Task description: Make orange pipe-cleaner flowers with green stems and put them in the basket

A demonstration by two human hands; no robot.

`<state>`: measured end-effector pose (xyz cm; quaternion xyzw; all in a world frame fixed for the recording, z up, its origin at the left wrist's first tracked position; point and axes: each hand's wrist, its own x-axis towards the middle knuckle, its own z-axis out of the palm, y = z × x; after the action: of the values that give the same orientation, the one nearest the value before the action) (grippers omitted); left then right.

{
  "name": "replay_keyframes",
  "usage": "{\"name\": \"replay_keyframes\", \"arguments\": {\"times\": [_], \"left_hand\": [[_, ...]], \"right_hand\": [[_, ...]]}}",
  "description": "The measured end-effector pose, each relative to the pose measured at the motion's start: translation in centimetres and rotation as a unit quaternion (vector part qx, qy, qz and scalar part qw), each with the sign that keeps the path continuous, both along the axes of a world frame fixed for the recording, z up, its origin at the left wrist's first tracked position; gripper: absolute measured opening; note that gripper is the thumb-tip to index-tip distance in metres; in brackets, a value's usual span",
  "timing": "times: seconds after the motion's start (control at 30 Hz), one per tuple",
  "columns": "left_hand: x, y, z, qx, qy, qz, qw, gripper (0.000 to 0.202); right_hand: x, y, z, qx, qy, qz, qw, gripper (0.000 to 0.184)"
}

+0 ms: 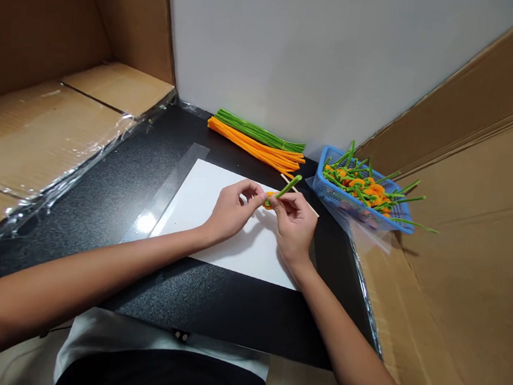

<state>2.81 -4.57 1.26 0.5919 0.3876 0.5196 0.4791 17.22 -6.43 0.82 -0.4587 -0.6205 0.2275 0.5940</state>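
My left hand and my right hand meet above a white sheet. Between their fingertips is a small pipe-cleaner flower with an orange head, partly hidden by my fingers. Its green chenille stem rises up and to the right. My left fingers pinch the orange head, and my right fingers grip the stem near it. A thin wooden stick lies just past my right hand, its middle hidden behind my fingers.
Bundles of green pipe cleaners and orange pipe cleaners lie at the back of the black table. To the right, a blue plastic basket holds several orange-and-green flowers. Cardboard panels and a white wall surround the table.
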Motion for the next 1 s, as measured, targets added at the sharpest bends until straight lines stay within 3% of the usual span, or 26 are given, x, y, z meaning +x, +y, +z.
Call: {"name": "replay_keyframes", "arguments": {"times": [0.1, 0.23, 0.4, 0.5, 0.6, 0.87, 1.0], "left_hand": [[-0.1, 0.1, -0.1, -0.001, -0.052, -0.038, 0.998, 0.020], [0.0, 0.3, -0.3, 0.021, -0.054, -0.051, 0.997, 0.026], [0.0, 0.3, -0.4, 0.013, -0.073, -0.047, 0.996, 0.026], [0.1, 0.3, -0.5, 0.014, -0.067, -0.042, 0.997, 0.027], [0.1, 0.3, -0.5, 0.021, -0.066, -0.052, 0.996, 0.025], [0.1, 0.3, -0.7, 0.041, -0.070, -0.060, 0.995, 0.020], [-0.1, 0.4, -0.7, 0.012, -0.078, -0.057, 0.995, 0.021]], "right_hand": [[-0.2, 0.2, 0.2, -0.025, 0.038, -0.015, 0.999, 0.017], [0.2, 0.2, 0.1, -0.034, 0.032, -0.041, 0.998, 0.019], [0.8, 0.0, 0.1, -0.007, -0.100, -0.067, 0.993, 0.015], [1.2, -0.1, 0.4, 0.047, -0.208, -0.087, 0.973, 0.015], [1.3, -0.3, 0.6, 0.068, -0.254, -0.106, 0.959, 0.016], [0.2, -0.7, 0.8, 0.029, -0.170, -0.113, 0.978, 0.015], [0.6, -0.2, 0.7, 0.015, -0.131, -0.064, 0.989, 0.013]]}}
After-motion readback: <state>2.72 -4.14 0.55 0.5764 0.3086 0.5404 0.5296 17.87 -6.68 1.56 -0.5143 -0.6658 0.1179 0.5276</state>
